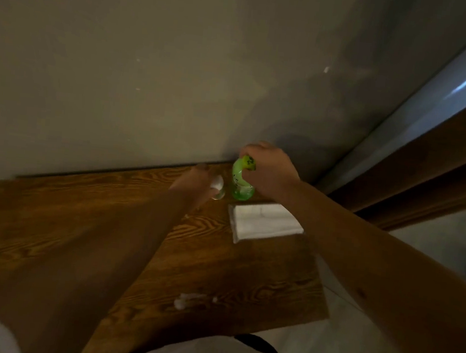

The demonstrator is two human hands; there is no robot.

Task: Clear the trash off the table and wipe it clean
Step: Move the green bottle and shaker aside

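Note:
A green plastic bottle (pixel 239 182) stands at the far edge of the wooden table (pixel 78 232), by the wall. My right hand (pixel 266 171) is closed around its upper part. My left hand (pixel 197 184) grips a small clear cup or bottle with a white part (pixel 218 187) just left of the green bottle; motion blur hides its exact form. A white pack of tissues (pixel 264 222) lies flat in front of the green bottle. A white smear or crumpled scrap (pixel 191 300) sits near the table's front edge.
A grey wall (pixel 179 71) rises directly behind the table. A dark wooden door frame (pixel 440 173) runs diagonally at the right, with pale floor (pixel 338 343) below it. My white shirt fills the bottom of the view.

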